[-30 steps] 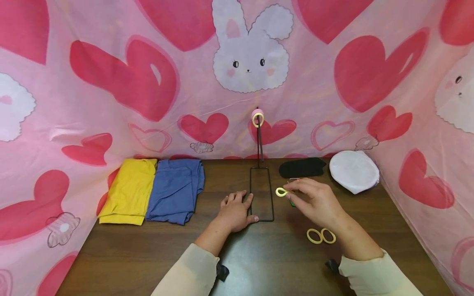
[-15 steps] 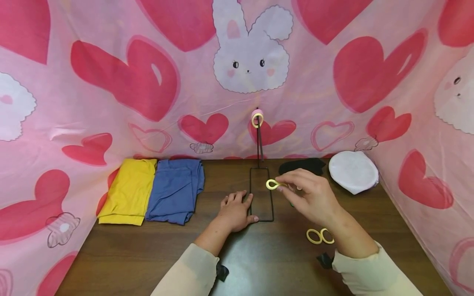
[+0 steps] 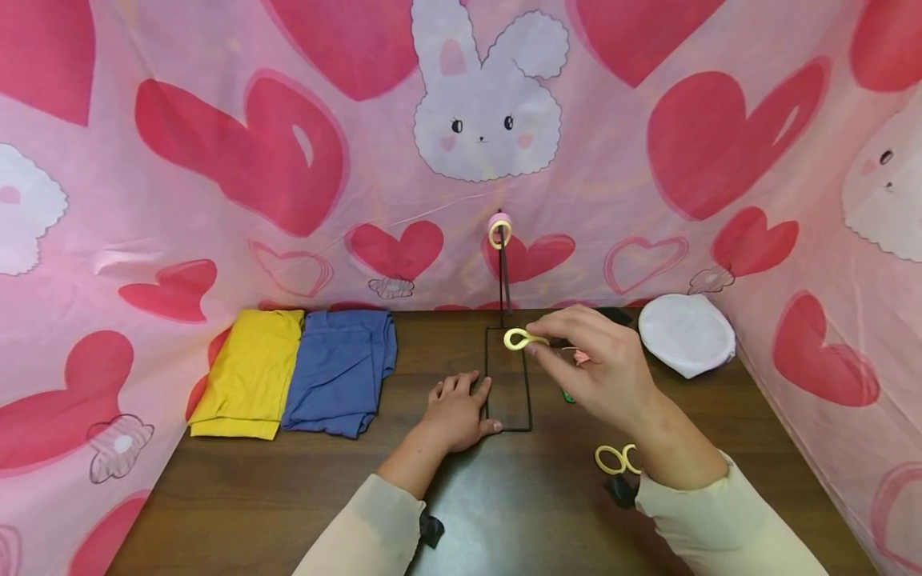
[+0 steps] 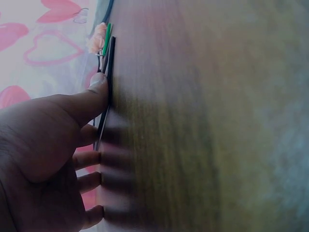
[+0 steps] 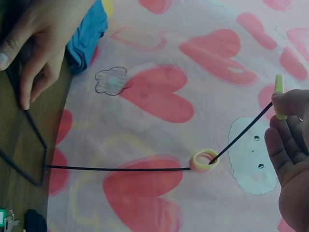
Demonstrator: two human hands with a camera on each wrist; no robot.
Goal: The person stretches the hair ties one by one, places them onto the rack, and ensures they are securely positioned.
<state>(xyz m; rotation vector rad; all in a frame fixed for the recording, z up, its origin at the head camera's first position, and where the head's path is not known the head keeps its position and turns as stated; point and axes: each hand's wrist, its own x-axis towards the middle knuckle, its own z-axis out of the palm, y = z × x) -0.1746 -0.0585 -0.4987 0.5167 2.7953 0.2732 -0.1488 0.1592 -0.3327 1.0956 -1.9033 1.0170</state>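
Head view, right hand (image 3: pixel 601 368): pinches a yellow ring (image 5: pixel 279 83) near the arm tip of the wire stand (image 3: pixel 528 384); whether ring and tip touch, I cannot tell.
Left hand (image 3: pixel 455 416): fingers extended, resting at the stand's base.
Stand: may skew or tip if that hand lifts or a knock comes.
Pinch: fingertips only, so a bump could drop the ring onto the bench (image 3: pixel 252 496).

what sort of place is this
Likely a small makeshift tabletop booth, though what lies beyond isn't shown: a wood-look table closed in on three sides by pink heart-print fabric, with a black wire stand on it.
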